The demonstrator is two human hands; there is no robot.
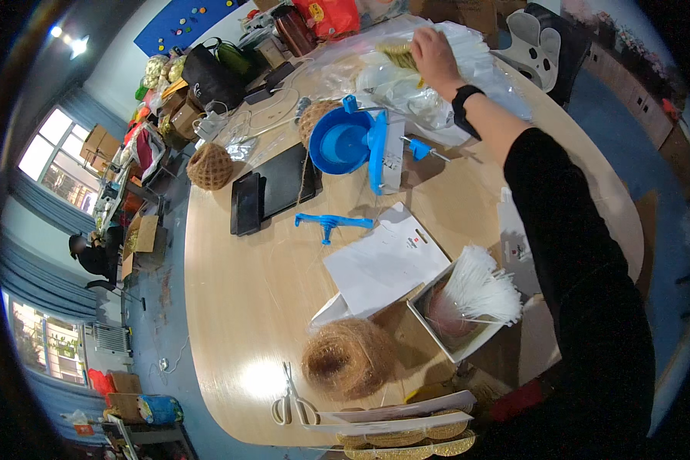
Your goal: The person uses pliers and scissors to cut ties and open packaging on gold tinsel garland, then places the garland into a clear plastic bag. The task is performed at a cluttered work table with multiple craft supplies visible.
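Note:
My right hand (434,54), with a black band at its wrist, reaches to the far side of the table. Its curled fingers hold the end of a yellow-green bundle of cord (399,54) over clear plastic bags (379,86). My left hand is out of view. Nearer me stand a blue plastic bowl-shaped device (345,141) and a blue clamp (420,149), with a blue plastic bracket (330,222) lying apart. A white open box (437,339) holds white bristle-like strands (483,287). Beside it lies a coil of brown, glittery cord (345,359), close to scissors (287,402).
Left on the table are a ball of jute twine (210,167), a black phone-like device (246,204) and a black flat case (287,178). White cards (388,259) lie centrally; gold coils on cards (408,440) are at the near edge. A person (95,256) sits far left.

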